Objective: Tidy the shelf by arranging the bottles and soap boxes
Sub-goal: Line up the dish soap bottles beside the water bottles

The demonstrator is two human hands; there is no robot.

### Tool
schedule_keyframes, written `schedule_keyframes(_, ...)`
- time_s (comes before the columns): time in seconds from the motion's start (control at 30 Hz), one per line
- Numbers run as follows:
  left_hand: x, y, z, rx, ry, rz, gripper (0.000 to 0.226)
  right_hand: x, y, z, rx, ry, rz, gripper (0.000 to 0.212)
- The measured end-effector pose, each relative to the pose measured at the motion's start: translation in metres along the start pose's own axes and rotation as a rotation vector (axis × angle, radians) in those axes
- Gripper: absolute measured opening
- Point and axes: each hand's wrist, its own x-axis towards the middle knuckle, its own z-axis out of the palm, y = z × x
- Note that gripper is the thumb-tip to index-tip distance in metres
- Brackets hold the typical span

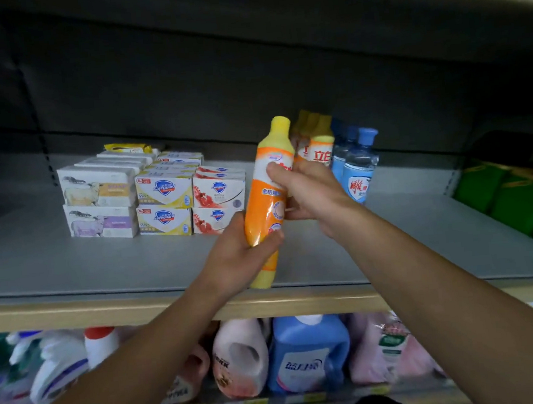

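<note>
Orange bottle (266, 198) gripped by both hands, left hand (240, 252) low, right hand (306, 195) mid. Step: placing it. Next prob. stand upright w/ bottle row (321, 147), beside soap boxes (161, 198).

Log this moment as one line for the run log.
phase: placing | held: orange bottle, tilted, above shelf | left hand: low grip | right hand: mid grip | boxes: stacked left

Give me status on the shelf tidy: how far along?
Done: soap boxes stacked in neat rows; blue bottles lined up at the back. In hand: both hands, left hand and right hand, grip an orange bottle. Left: stand it by the other orange bottles.
</note>
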Motion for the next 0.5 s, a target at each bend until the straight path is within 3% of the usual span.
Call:
schedule_keyframes(0.13,-0.024,0.021,0.005,-0.275,-0.061,-0.184,0.036,0.0,0.0,-0.013,0.128,-0.044,0.089,0.039)
schedule_keyframes(0.33,-0.049,0.056,0.014,-0.612,-0.288,-0.44,0.033,0.006,0.028,-0.02,0.326,-0.057,0.321,0.028)
schedule_keyframes(0.5,-0.052,0.067,0.017,-0.801,-0.301,-0.575,0.035,-0.001,0.049,-0.018,0.342,-0.116,0.375,0.035)
